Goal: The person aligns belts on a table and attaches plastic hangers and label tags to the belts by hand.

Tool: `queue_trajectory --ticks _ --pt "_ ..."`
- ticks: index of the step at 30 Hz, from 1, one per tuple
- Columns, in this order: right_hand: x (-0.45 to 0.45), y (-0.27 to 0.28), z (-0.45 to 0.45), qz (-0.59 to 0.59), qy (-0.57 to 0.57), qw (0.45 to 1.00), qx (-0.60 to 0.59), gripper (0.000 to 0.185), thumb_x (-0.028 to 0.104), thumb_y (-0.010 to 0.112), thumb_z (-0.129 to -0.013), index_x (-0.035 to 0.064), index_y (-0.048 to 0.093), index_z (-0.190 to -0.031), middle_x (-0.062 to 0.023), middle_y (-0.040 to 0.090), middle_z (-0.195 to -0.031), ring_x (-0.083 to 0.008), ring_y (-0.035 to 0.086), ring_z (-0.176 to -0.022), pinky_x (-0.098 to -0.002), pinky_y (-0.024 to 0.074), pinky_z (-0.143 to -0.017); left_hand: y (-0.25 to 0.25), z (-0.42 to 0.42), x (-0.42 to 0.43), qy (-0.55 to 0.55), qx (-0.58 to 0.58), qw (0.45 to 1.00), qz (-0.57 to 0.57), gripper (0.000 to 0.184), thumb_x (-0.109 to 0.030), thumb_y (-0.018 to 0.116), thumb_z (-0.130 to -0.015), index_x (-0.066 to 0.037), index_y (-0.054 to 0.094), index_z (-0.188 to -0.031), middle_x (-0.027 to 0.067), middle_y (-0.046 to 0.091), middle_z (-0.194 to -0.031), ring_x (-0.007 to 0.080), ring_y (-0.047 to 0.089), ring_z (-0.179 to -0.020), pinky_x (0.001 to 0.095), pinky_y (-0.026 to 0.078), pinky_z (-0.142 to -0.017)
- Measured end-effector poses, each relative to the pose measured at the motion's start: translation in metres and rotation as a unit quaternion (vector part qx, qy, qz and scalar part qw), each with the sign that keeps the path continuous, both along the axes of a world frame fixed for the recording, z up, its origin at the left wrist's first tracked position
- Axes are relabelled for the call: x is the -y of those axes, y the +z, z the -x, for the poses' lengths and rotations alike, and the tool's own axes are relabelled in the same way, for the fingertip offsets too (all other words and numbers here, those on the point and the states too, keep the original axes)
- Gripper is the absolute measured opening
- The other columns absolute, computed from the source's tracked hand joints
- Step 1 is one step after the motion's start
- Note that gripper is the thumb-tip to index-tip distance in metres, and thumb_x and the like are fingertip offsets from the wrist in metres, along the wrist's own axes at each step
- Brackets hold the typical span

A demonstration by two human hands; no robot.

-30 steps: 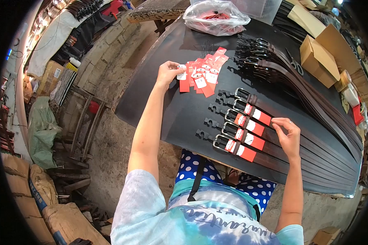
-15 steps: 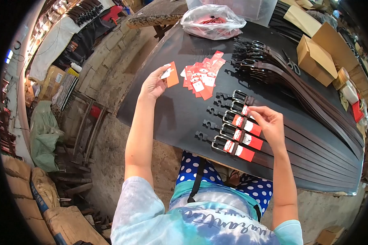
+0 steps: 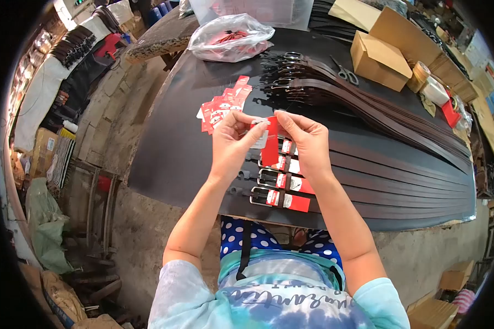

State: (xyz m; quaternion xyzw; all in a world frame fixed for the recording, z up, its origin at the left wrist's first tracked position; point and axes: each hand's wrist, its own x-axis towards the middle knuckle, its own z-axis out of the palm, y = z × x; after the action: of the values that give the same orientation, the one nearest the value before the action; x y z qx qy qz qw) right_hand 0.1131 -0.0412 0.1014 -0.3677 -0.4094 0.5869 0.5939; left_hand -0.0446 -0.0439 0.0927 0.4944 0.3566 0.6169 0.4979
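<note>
A red cardboard tag (image 3: 270,145) with a white part is held up between my two hands, above the table. My left hand (image 3: 235,143) pinches its left side. At its upper right edge, the fingers of my right hand (image 3: 308,143) are closed on it. Below the hands lie several dark belts (image 3: 379,186) side by side, their metal buckles (image 3: 259,196) to the left. Red and white tags (image 3: 296,203) sit on the belts near the buckles. A loose heap of similar tags (image 3: 233,98) lies beyond my left hand, which partly covers it.
Beyond the belts lies a thick bundle of more belts (image 3: 346,96), with scissors (image 3: 343,71) beside it. A clear plastic bag (image 3: 230,41) with red contents, an open carton (image 3: 380,60) and tape rolls (image 3: 420,74) stand along the back of the black table (image 3: 164,148).
My left hand has brought the tag rightward and down, over the belts. My right hand has left the belt tag it touched and now grips the held tag too. The view has shifted.
</note>
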Motion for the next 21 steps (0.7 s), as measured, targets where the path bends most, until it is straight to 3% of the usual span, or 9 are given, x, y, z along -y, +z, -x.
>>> queue_trajectory --ticks 7,9,11,12,15,16,19,21 --pt "0.005 0.024 -0.033 -0.005 -0.020 0.996 -0.085 0.017 0.013 0.068 -0.092 -0.0007 0.071 -0.100 -0.0116 0.073 -0.094 -0.0119 0.068 -0.079 -0.0242 0.0538 -0.074 0.011 -0.031 0.000 -0.051 -0.089 0.992 -0.079 0.016 -0.004 0.075 -0.083 -0.003 0.065 -0.096 0.0063 0.070 -0.100 0.0095 0.065 -0.088 0.0252 0.055 -0.081" --pt "0.002 0.028 -0.052 -0.064 -0.050 0.996 -0.030 0.016 0.012 0.068 -0.092 -0.0011 0.071 -0.101 -0.0097 0.073 -0.089 -0.0101 0.066 -0.077 -0.0221 0.0514 -0.072 0.024 -0.034 0.003 -0.108 -0.213 0.965 -0.109 0.024 -0.007 0.076 -0.083 0.000 0.064 -0.102 0.0100 0.069 -0.109 0.0145 0.063 -0.105 0.0326 0.051 -0.092" --pt "0.005 0.035 -0.083 -0.137 -0.090 0.979 0.119 0.016 0.011 0.067 -0.092 -0.0015 0.071 -0.101 -0.0069 0.071 -0.082 -0.0081 0.064 -0.074 -0.0200 0.0485 -0.070 0.004 -0.025 -0.016 -0.093 -0.261 0.951 -0.140 0.027 -0.009 0.074 -0.083 -0.001 0.066 -0.108 0.0086 0.069 -0.111 0.0157 0.064 -0.106 0.0336 0.050 -0.094" --pt "0.005 0.037 -0.089 -0.152 -0.119 0.966 0.172 0.014 0.010 0.067 -0.092 0.0000 0.073 -0.100 -0.0018 0.066 -0.072 -0.0040 0.058 -0.065 -0.0181 0.0444 -0.060 -0.003 -0.022 -0.023 -0.084 -0.272 0.952 -0.113 0.025 -0.011 0.073 -0.084 -0.001 0.067 -0.106 0.0086 0.070 -0.109 0.0155 0.063 -0.106 0.0336 0.050 -0.094" --pt "-0.002 0.029 -0.116 -0.124 -0.074 0.953 0.267 0.012 0.010 0.068 -0.090 0.0024 0.074 -0.098 0.0018 0.061 -0.066 -0.0012 0.050 -0.058 -0.0181 0.0388 -0.051 -0.022 -0.012 -0.044 -0.065 -0.322 0.941 -0.077 0.021 -0.013 0.072 -0.085 -0.001 0.070 -0.102 0.0092 0.071 -0.105 0.0163 0.063 -0.104 0.0336 0.050 -0.092" --pt "-0.002 0.030 -0.117 -0.067 -0.072 0.944 0.315 0.011 0.009 0.069 -0.090 0.0029 0.075 -0.095 0.0045 0.056 -0.061 0.0007 0.044 -0.054 -0.0193 0.0330 -0.045 -0.029 -0.010 -0.051 -0.054 -0.360 0.929 -0.067 0.019 -0.014 0.072 -0.085 -0.001 0.071 -0.099 0.0098 0.071 -0.102 0.0172 0.064 -0.102 0.0335 0.050 -0.090" --pt "-0.028 -0.019 -0.131 -0.129 -0.009 0.880 0.457 0.012 0.009 0.070 -0.084 0.0008 0.075 -0.092 -0.0042 0.068 -0.067 -0.0052 0.052 -0.056 -0.0243 0.0424 -0.052 -0.057 -0.008 -0.071 -0.045 -0.455 0.883 -0.101 0.018 -0.015 0.072 -0.083 -0.002 0.072 -0.095 0.0115 0.071 -0.097 0.0205 0.063 -0.095 0.0344 0.051 -0.082" --pt "-0.030 -0.032 -0.130 -0.115 0.021 0.829 0.548 0.017 0.014 0.071 -0.079 0.0030 0.076 -0.091 -0.0176 0.072 -0.080 -0.0224 0.069 -0.068 -0.0321 0.0521 -0.066 -0.072 -0.011 -0.079 -0.048 -0.459 0.879 -0.124 0.016 -0.014 0.072 -0.081 -0.003 0.073 -0.093 0.0119 0.068 -0.092 0.0248 0.061 -0.088 0.0363 0.049 -0.078"
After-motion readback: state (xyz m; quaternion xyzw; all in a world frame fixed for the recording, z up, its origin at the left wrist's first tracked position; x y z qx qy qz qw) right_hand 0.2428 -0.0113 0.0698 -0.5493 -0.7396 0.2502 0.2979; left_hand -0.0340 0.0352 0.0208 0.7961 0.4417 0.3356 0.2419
